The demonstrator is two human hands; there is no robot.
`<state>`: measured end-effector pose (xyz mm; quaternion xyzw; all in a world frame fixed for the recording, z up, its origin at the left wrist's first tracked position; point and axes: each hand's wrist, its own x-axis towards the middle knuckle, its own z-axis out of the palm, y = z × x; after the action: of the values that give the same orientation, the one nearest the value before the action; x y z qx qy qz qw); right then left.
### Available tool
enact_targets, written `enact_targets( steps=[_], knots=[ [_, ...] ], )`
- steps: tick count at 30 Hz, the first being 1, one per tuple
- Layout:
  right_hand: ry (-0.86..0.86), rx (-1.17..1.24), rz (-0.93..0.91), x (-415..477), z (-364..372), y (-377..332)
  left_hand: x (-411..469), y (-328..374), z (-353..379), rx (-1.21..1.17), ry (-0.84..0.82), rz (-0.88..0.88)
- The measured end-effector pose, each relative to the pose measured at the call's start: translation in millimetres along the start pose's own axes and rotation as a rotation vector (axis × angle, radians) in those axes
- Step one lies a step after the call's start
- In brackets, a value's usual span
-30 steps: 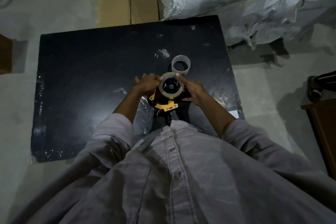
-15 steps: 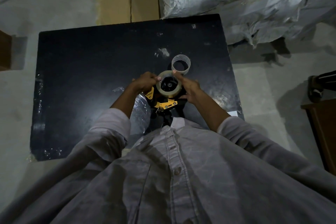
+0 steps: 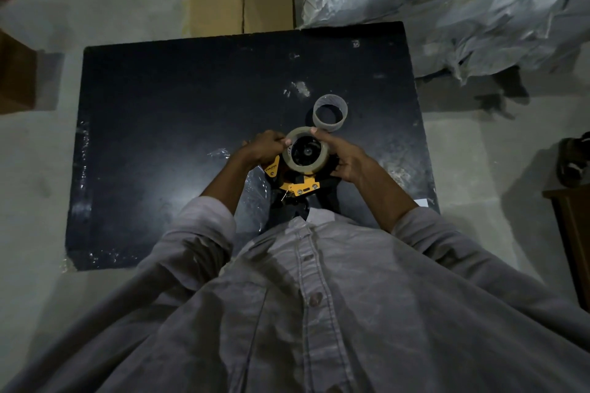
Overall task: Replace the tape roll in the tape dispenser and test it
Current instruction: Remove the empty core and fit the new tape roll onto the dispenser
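Dim bench [image 3: 159, 137]: both hands' fingers [image 3: 281, 140] gripped new tape roll [image 3: 305, 153] seated on dispenser [image 3: 298, 185]; empty core [image 3: 329, 113] aside; threading, testing remained.

Both forearms reach forward from rolled grey sleeves, converging close together. The left hand [image 3: 266, 148] is curled, fingertips pinched in a tight grip. The right hand [image 3: 346, 158] is cupped, its fingers [image 3: 322, 135] extended forward, thumb tucked below.

Left hand [image 3: 266, 148] newly pinching tape roll [image 3: 306, 150]
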<state>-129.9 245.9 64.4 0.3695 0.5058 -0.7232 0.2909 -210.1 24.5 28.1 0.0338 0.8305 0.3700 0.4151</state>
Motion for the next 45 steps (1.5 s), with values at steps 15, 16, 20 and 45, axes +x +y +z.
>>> enact_targets(
  steps=[15, 16, 20, 45],
  knots=[
    [0.062, 0.028, -0.008, 19, -6, 20, -11, -5, 9, 0.018, 0.036, 0.076],
    [0.057, 0.031, -0.002, 18, -7, 19, -11, -6, 9, 0.026, 0.035, 0.072],
    [0.017, 0.040, 0.021, 14, -7, 15, -10, -9, 11, 0.032, 0.034, 0.084],
    [0.027, -0.075, -0.129, 28, -21, 38, -4, -4, 18, -0.217, -0.113, 0.040]
  ],
)
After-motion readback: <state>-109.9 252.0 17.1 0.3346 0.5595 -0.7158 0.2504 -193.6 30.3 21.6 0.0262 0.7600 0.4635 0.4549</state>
